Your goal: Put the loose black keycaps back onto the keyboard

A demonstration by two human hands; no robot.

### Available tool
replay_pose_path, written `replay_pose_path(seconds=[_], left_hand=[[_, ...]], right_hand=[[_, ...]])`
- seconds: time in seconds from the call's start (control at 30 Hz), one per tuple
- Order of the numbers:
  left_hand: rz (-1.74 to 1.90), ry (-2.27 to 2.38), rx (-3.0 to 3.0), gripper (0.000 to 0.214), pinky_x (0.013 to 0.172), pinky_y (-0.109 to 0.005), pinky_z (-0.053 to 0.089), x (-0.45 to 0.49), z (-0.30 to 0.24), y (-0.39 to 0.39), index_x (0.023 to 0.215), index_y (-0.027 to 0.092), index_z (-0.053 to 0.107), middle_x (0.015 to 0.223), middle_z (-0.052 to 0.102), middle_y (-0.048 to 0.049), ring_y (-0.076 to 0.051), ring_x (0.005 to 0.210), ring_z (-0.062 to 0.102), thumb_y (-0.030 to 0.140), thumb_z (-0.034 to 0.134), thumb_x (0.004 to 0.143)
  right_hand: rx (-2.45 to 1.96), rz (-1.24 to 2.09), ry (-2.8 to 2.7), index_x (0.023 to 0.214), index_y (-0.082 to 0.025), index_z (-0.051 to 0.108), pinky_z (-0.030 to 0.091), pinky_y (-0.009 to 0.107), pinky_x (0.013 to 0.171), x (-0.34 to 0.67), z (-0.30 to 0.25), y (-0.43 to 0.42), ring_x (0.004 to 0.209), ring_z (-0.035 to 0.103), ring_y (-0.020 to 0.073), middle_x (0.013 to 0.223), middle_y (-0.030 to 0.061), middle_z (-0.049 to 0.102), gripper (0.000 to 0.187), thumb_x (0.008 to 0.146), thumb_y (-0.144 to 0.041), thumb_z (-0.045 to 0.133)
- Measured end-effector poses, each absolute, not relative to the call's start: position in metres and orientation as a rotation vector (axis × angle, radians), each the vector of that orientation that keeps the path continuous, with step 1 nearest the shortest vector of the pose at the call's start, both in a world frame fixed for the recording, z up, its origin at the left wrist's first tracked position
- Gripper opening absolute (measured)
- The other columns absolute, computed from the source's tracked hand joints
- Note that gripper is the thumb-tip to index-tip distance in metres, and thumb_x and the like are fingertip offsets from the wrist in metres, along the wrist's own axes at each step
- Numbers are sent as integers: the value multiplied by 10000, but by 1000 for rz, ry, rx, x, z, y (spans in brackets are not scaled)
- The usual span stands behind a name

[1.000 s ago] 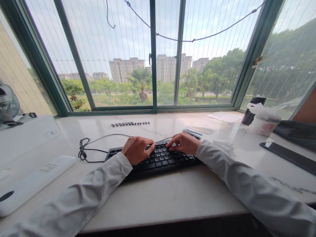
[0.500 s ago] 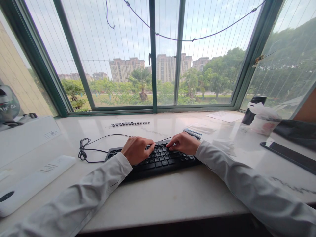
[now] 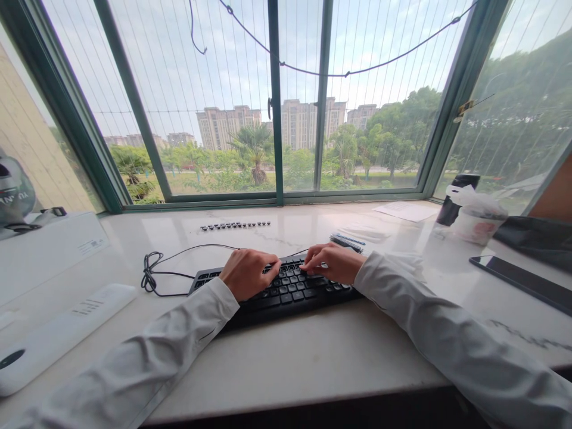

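Note:
A black keyboard [image 3: 290, 292] lies on the pale marble sill [image 3: 290, 357] in front of me, its black cable [image 3: 154, 275] coiled off to the left. My left hand [image 3: 248, 271] rests on the keyboard's left half with its fingers curled down onto the keys. On the upper middle keys my right hand [image 3: 333, 262] sits with its fingertips pressed near the top row. Both arms wear white sleeves. Neither hand holds anything.
A row of small black keycaps [image 3: 235, 225] lies beyond the keyboard. White boxes [image 3: 53, 250] and a white flat device [image 3: 53, 336] sit at left. At right are a dark phone [image 3: 522, 280], a cup in a plastic bag [image 3: 476, 217], a black bottle [image 3: 453, 199] and papers [image 3: 406, 211].
My right hand has shifted slightly left over the top keys. The view has tilted a little; my left hand has hardly moved.

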State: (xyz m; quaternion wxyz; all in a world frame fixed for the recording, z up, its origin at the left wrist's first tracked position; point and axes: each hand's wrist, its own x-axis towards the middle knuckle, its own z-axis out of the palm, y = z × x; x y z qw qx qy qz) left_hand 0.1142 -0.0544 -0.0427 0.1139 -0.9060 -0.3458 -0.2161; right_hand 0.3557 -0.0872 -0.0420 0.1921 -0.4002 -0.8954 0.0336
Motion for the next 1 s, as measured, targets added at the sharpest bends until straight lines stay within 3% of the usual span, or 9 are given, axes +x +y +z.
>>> replay_pose_path(seconds=[0.13,0.3,0.57,1.0], left_hand=[[-624,-933,-2758,337,674,-277,434,117,-43,-60,963,304,685,922,712,17,-189,843,655,428,378,898],[-556,-710,-2947,382,835,-264,462,120,-45,-69,1232,331,542,1208,604,51,-162,1087,578,438,367,909],[-330,-569,-3019,491,859,-237,455,121,-43,-68,1391,339,333,1388,416,63,-146,1175,512,497,252,934],[-385,-617,-3083,413,906,-244,441,125,-38,-73,1286,353,493,1324,495,51,-146,1181,508,466,328,924]], right_hand=[[-1126,96,-2474,879,-219,741,419,209,664,358,-45,-82,708,598,108,827,35,692,197,827,-291,565],[-1338,29,-2397,813,-226,751,410,222,643,354,-40,-84,671,586,119,732,21,691,134,753,-294,653],[-1184,-78,-2614,836,-256,740,400,255,758,357,-30,-94,760,615,119,903,22,692,191,818,-307,556],[-1344,-194,-2719,822,-287,730,346,287,770,348,-20,-107,833,610,134,963,8,675,222,842,-368,525]])
